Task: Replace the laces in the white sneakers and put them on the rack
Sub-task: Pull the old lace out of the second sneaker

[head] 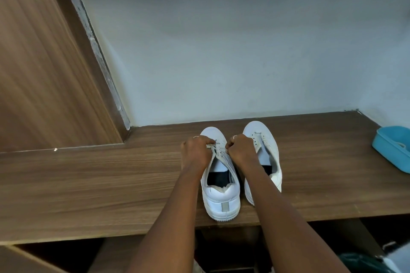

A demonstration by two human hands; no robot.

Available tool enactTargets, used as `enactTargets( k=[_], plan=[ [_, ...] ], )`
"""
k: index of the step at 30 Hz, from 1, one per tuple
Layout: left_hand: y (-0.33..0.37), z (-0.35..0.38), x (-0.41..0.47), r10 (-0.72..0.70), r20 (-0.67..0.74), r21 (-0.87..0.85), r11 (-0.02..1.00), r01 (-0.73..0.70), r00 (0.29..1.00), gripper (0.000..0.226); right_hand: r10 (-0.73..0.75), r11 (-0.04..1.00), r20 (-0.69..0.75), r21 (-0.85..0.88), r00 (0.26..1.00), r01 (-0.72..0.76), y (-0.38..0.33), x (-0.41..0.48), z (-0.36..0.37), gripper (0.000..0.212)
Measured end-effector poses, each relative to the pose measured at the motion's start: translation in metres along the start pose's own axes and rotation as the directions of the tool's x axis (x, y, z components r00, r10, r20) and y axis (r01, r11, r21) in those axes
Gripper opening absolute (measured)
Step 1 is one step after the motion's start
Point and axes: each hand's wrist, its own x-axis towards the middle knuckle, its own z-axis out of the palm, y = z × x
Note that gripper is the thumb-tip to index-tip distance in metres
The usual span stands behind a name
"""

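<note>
Two white sneakers stand side by side on a brown wooden shelf (111,184), toes toward the wall. The left sneaker (221,199) has a white lace (216,147) across its eyelets. My left hand (195,150) pinches the lace on the shoe's left side. My right hand (240,148) pinches it on the right side, fingers curled. The right sneaker (264,137) shows bare eyelets with no lace visible and is partly hidden behind my right forearm.
A blue plastic tray (392,146) sits at the shelf's right end. A wooden panel (44,73) rises on the left, a pale wall (221,51) behind. Below the shelf are dark compartments with a green item (359,261).
</note>
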Motion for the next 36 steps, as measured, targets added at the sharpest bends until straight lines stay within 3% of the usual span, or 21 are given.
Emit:
enactTargets(
  k=[5,11,16,20,24,28,32,36],
  plan=[
    [0.002,0.004,0.001,-0.075,-0.024,-0.036,0.997,0.074,0.997,0.026,0.005,1.0,-0.004,0.0,1.0,-0.005,0.003,0.0,0.0,0.023],
    [-0.006,0.006,0.003,-0.36,-0.063,-0.402,0.863,0.307,0.931,0.022,0.001,1.0,-0.01,-0.003,1.0,-0.001,0.005,0.001,0.001,0.021],
    [-0.011,0.002,0.003,-0.464,-0.098,-0.469,0.802,0.371,0.88,0.023,0.002,1.0,-0.024,-0.002,1.0,-0.002,0.006,0.003,0.002,0.022],
    [-0.014,0.004,0.006,-0.418,-0.084,-0.434,0.832,0.344,0.905,0.02,0.01,1.0,-0.014,-0.003,1.0,-0.01,0.006,0.004,0.002,0.022],
    [-0.015,0.005,0.008,-0.162,-0.028,-0.168,0.974,0.155,0.986,0.042,0.0,1.0,-0.015,0.0,1.0,0.0,0.006,0.006,0.003,0.023],
    [-0.007,0.008,0.006,0.046,0.035,-0.107,0.993,-0.042,0.998,0.03,0.003,1.0,-0.017,-0.003,1.0,-0.003,0.007,0.006,0.004,0.021],
    [-0.004,0.01,0.005,0.017,0.021,-0.143,0.99,-0.013,1.0,0.027,0.004,1.0,-0.019,0.006,1.0,-0.004,0.009,0.006,0.004,0.023],
    [-0.007,0.015,0.005,-0.176,-0.038,-0.327,0.932,0.154,0.984,0.025,0.004,1.0,-0.013,0.0,1.0,-0.004,0.01,0.007,0.005,0.022]
  ],
)
